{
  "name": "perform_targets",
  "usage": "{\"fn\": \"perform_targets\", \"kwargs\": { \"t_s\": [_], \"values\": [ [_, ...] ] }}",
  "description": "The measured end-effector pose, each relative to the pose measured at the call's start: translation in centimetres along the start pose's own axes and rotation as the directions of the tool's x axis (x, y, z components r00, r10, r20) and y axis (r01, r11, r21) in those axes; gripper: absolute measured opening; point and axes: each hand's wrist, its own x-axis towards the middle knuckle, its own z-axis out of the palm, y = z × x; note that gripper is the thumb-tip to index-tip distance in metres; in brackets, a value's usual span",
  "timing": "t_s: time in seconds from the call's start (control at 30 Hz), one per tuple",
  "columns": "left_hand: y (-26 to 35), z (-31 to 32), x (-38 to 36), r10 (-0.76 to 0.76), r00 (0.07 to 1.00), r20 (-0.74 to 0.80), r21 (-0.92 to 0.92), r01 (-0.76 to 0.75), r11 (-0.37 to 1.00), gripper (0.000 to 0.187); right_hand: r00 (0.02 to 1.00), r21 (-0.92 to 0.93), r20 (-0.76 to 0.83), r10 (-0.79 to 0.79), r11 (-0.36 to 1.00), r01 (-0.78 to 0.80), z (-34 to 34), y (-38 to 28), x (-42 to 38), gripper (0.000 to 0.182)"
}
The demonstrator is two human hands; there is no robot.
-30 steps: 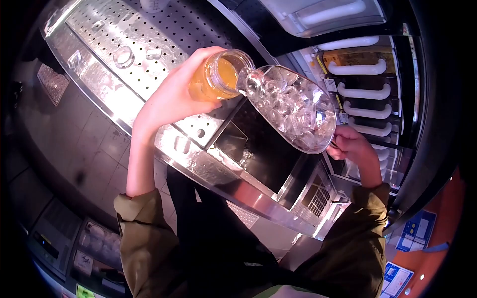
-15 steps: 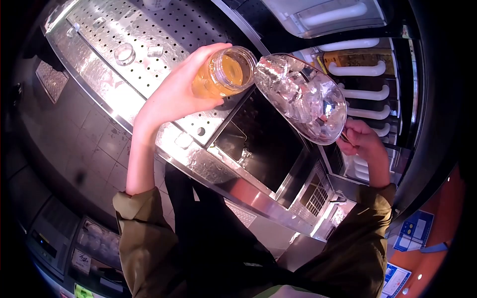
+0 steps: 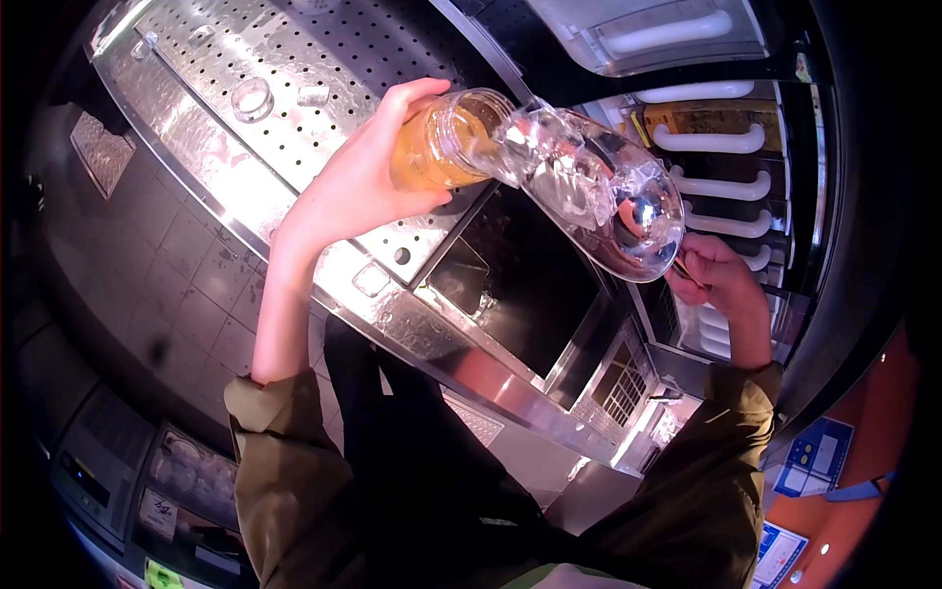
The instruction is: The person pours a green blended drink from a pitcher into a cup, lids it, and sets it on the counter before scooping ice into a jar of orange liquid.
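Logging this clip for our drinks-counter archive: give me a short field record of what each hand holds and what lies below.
left hand: grips clear plastic cup of orange drink, tilted
right hand: holds clear scoop of ice cubes by its handle
contact: scoop tip at cup mouth
below: dark open bin in perforated steel counter

My one cam, head-mounted, looks fwd and steeply down, close over the steel counter [image 3: 235, 187] and black bin [image 3: 530, 294]; fisheye, dark corners.

Scoop [image 3: 599, 196] tipped back to cup [image 3: 446, 142] mouth; less ice.
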Motion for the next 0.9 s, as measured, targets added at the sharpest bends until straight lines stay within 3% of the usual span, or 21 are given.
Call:
{"fn": "perform_targets", "kwargs": {
  "t_s": [0.2, 0.5, 0.67, 0.73, 0.8, 0.9],
  "values": [
    [-0.5, 0.4, -0.1, 0.033, 0.998, -0.053, 0.027, -0.031, 0.999, 0.071, 1.000, 0.000, 0.004, -0.008, 1.000, 0.009, -0.1, 0.1, 0.1, 0.046],
    [-1.4, 0.4, -0.4, 0.049, 0.997, -0.064, -0.011, -0.050, 0.999, 0.074, 0.999, -0.024, -0.035, -0.012, 1.000, 0.012, -0.4, 1.0, 0.1, 0.055],
    [-2.2, 1.6, -0.9, 0.129, 0.960, -0.247, 0.137, -0.097, 0.986, 0.073, 1.000, -0.038, -0.022, -0.019, 0.999, 0.018, -1.1, 1.2, 0.1, 0.057],
    [-2.2, 1.4, -1.1, 0.071, 0.981, -0.183, 0.035, -0.066, 0.997, 0.077, 0.997, 0.023, -0.023, -0.069, 0.997, 0.070, -1.2, 1.5, 0.2, 0.046],
    [-2.5, 1.4, -1.1, 0.028, 0.989, -0.147, -0.032, -0.033, 0.999, 0.078, 0.995, 0.015, -0.044, -0.092, 0.996, 0.093, -1.2, 1.6, 0.2, 0.047],
    [-4.0, 0.5, -0.3, 0.211, 0.965, -0.153, -0.057, -0.222, 0.973, 0.060, 0.987, 0.016, -0.096, -0.126, 0.992, 0.128, -1.7, 2.6, -0.2, 0.052]
  ]
}}
